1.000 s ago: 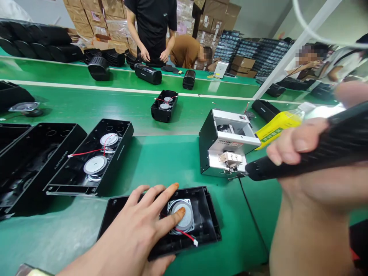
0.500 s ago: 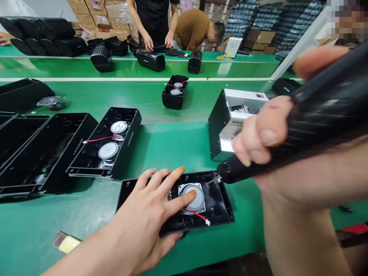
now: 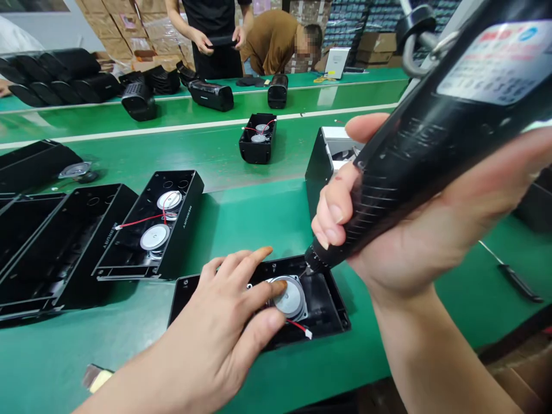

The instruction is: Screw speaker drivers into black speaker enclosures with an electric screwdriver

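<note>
My right hand [image 3: 414,230] is wrapped round a black electric screwdriver [image 3: 422,149] that slants down to the left. Its tip meets the upper right corner of a round silver speaker driver [image 3: 290,299], or hovers just over it; I cannot tell which. The driver sits inside a black speaker housing [image 3: 328,305] lying open side up in front of me. My left hand [image 3: 228,322] lies over the housing with fingers spread, a fingertip resting on the driver. A red wire with a white plug [image 3: 307,333] sticks out below the driver. The housing's left part is hidden under that hand.
To the left stand a housing with two drivers [image 3: 190,224] and other black housings [image 3: 86,253]. A metal-and-black machine [image 3: 317,167] is behind my right hand. Another housing [image 3: 257,141] lies farther off. At right lies a thin screwdriver [image 3: 520,283]. Across the bench, a person [image 3: 211,43] holds a dark strip.
The electric screwdriver has moved left and tilted steeper, its tip going from the housing's corner to the driver's corner. My left thumb has come up from the housing's near side onto its top.
</note>
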A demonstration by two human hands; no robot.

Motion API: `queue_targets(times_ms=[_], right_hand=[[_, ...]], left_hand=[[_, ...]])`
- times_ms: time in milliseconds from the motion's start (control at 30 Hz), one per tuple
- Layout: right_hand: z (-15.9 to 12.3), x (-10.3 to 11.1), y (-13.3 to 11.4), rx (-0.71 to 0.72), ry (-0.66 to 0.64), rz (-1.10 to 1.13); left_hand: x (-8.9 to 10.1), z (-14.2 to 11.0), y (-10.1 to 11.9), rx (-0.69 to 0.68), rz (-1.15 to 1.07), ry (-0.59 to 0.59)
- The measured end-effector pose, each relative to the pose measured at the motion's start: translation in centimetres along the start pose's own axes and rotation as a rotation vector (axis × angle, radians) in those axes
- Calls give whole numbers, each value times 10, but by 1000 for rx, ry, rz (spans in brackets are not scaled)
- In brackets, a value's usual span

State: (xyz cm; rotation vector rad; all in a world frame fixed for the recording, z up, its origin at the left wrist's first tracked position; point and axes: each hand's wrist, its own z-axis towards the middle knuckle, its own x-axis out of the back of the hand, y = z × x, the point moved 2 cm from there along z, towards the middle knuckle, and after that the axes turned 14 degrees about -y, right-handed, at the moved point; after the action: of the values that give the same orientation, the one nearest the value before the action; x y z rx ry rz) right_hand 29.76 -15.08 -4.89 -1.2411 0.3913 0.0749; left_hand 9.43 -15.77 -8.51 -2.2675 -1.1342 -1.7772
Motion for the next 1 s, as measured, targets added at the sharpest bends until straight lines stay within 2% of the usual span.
queue_targets(times_ms=[100, 233, 400, 567, 733, 1000], right_hand=[[-1, 4, 4, -11, -21, 115], [-2, 7, 6, -8, -36, 124], [-3, 8, 7, 10, -62, 133], [-2, 7, 9, 15, -56, 136], [-1, 5, 12, -30, -30, 172], [-5, 8, 20, 20, -113, 232]], left_hand=[[1, 15, 3, 71, -12, 27], [-4, 27, 4, 100, 38, -14], [-2, 28, 4, 115, 10, -42], [-4, 31, 6, 126, 0, -14], [-7, 32, 5, 147, -9, -4], [-11, 32, 4, 147, -28, 24]])
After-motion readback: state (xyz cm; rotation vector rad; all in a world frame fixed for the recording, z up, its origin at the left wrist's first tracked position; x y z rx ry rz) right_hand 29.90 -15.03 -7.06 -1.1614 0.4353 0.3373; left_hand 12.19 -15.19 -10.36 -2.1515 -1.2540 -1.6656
